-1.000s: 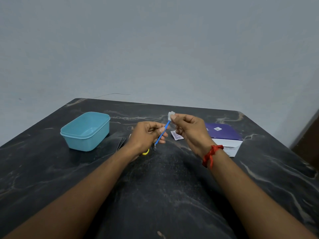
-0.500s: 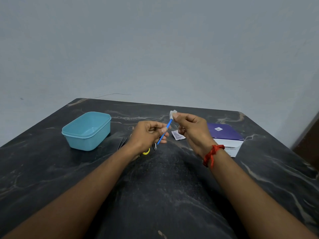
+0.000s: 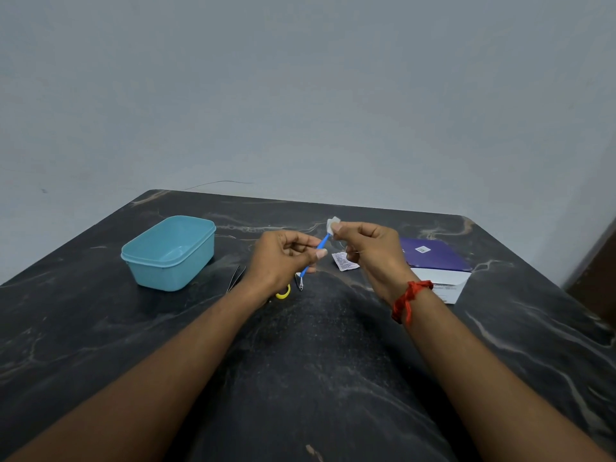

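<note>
Both hands are raised over the middle of the black marble table (image 3: 316, 378). My left hand (image 3: 283, 258) pinches a thin blue stick (image 3: 322, 244) between thumb and fingers. The stick slants up to the right. Its upper tip sits in a small white pad (image 3: 332, 224), which my right hand (image 3: 370, 250) pinches with thumb and forefinger. A red thread is tied around my right wrist.
A light blue plastic box (image 3: 168, 253) stands open at the left. A small white sachet (image 3: 343, 261) lies behind my hands. A purple and white carton (image 3: 436, 265) lies at the right. Yellow-handled scissors (image 3: 283, 292) and a small metal tool (image 3: 299, 281) lie under my left hand.
Both hands have stayed nearly in place; the stick and white pad have risen very slightly. The grip of each hand is the same.
</note>
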